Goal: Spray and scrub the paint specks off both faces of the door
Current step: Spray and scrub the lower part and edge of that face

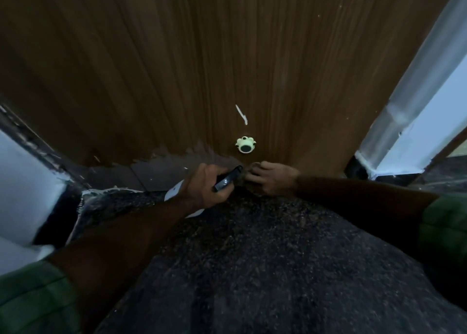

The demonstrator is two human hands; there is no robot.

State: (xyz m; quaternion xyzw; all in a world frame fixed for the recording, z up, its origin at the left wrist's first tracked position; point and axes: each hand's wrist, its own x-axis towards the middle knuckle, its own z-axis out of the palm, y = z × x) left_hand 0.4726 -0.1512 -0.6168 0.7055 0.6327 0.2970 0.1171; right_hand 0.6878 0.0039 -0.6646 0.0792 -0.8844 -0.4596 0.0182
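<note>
The door (202, 55) fills the upper view — brown wood grain, seen from above and close to its foot. A white paint streak (241, 114) runs down its face near the middle, and a few tiny pale specks show farther right. Just below the streak sits a small pale stopper (244, 145) with a dark round centre, fixed to the door. Along the door's lower left the brown gives way to a greyer, ragged-edged patch (161, 168).

The left hand (206, 187) has its fingers curled round a spray bottle (227, 179): a dark trigger head points toward the door's foot, and a white body (174, 190) shows behind the wrist. What the bottle holds cannot be seen. The right hand (274, 178) is low at the door's bottom edge, just beside the nozzle, its fingers bunched over something small and dark; what it is, and whether the fingers clamp it, I cannot tell.

Both forearms are bare below green sleeves (32, 300). The floor (252, 270) is dark and speckled. A pale frame (409, 101) stands at right, a white wall (22, 182) at left.
</note>
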